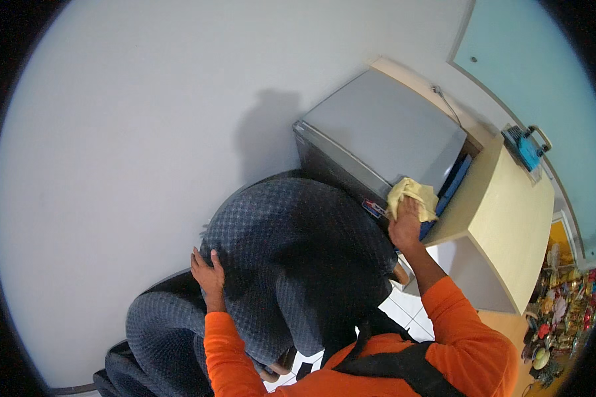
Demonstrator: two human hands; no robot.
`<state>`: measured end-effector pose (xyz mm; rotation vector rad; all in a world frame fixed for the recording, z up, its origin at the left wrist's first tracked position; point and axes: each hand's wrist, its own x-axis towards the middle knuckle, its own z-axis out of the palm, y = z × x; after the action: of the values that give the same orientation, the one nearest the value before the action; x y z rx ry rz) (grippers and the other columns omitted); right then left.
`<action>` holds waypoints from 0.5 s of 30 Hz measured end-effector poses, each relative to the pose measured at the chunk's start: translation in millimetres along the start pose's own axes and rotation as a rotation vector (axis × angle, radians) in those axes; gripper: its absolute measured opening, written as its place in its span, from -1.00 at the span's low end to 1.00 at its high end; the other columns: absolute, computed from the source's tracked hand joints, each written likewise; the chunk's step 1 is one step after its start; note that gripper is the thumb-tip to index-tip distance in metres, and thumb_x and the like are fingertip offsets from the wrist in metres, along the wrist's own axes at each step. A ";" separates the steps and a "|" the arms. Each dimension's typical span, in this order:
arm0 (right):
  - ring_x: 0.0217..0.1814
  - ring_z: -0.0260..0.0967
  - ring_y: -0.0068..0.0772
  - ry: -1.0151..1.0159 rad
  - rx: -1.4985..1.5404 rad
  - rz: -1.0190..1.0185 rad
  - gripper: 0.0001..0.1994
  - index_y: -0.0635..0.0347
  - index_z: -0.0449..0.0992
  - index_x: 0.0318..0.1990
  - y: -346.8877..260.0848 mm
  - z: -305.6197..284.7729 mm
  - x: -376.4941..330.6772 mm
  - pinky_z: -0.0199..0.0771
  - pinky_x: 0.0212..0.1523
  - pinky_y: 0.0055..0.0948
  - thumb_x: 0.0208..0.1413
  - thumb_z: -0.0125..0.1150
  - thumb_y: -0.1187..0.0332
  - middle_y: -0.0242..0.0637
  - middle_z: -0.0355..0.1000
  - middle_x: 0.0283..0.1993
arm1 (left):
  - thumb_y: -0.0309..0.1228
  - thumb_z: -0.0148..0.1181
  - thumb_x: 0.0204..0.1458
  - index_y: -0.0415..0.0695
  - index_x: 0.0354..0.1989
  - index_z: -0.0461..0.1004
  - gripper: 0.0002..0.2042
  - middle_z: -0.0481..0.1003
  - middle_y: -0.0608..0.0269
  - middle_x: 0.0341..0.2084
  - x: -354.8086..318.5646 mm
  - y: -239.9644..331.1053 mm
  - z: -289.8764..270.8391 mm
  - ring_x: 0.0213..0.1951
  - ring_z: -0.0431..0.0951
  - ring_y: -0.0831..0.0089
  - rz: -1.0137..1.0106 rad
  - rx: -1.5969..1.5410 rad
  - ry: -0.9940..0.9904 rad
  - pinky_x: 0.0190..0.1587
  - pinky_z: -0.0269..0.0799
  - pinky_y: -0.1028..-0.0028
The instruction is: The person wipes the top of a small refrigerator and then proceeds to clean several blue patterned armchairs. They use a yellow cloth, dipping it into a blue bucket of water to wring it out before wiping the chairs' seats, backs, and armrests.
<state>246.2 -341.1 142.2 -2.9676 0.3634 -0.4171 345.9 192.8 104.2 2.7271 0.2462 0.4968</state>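
My right hand [406,225] presses a crumpled yellow cloth [412,190] against the front corner of a small fridge [384,126] with a flat grey top. The fingers are bunched over the cloth, and part of it spreads out beyond them. Over on the left, my left hand [209,272] lies on the edge of a dark checked fabric chair [245,231], its fingers apart and nothing held in them. That chair stands right up against the front of the fridge and covers most of its door.
Beside the fridge is a pale wooden cabinet [503,225], with a blue flat object [455,182] in the gap. A turquoise-and-black item with a handle [528,151] sits on top. More dark chairs [162,317] line the left wall. Many small ornaments [563,311] crowd the far right.
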 end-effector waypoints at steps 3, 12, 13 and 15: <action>0.35 0.09 0.21 0.028 0.213 -0.102 -0.50 0.46 0.33 0.10 -18.3 34.1 44.7 -0.08 0.41 0.01 0.02 0.18 0.35 0.25 0.24 0.20 | 0.19 -0.19 0.18 -0.22 0.31 0.14 -0.26 0.13 -0.28 0.25 13.8 -1.6 24.3 0.27 0.13 -0.17 -0.153 0.132 -0.206 0.28 0.02 -0.04; 0.32 0.14 0.14 0.090 0.372 -0.381 -0.57 0.39 0.36 0.00 -149.8 118.9 288.1 0.07 0.34 -0.08 0.19 0.05 0.16 0.15 0.32 0.14 | 0.25 -0.29 0.17 -0.14 0.37 0.02 -0.22 0.05 -0.20 0.31 5.0 18.8 57.0 0.35 0.01 -0.09 -0.265 0.370 -0.095 0.33 -0.16 -0.13; 0.28 0.17 0.14 0.196 0.375 -0.401 -0.59 0.37 0.37 -0.02 -153.3 116.3 294.6 0.12 0.30 -0.07 0.18 0.06 0.15 0.13 0.35 0.10 | 0.25 -0.29 0.17 -0.14 0.37 0.02 -0.22 0.04 -0.19 0.32 5.3 17.8 58.1 0.35 0.01 -0.08 -0.237 0.367 -0.091 0.33 -0.16 -0.13; 0.21 0.25 0.15 0.149 0.305 -0.401 -0.62 0.33 0.38 -0.06 -153.4 97.6 282.4 0.21 0.23 -0.06 0.17 0.07 0.15 0.11 0.40 0.03 | 0.26 -0.29 0.16 -0.13 0.37 0.01 -0.22 0.02 -0.17 0.32 3.2 16.8 60.6 0.35 0.00 -0.07 -0.244 0.391 -0.121 0.34 -0.16 -0.11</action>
<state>571.1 -256.1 144.9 -2.7036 -0.2693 -0.6693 373.1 159.1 58.5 3.0267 0.6998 0.2314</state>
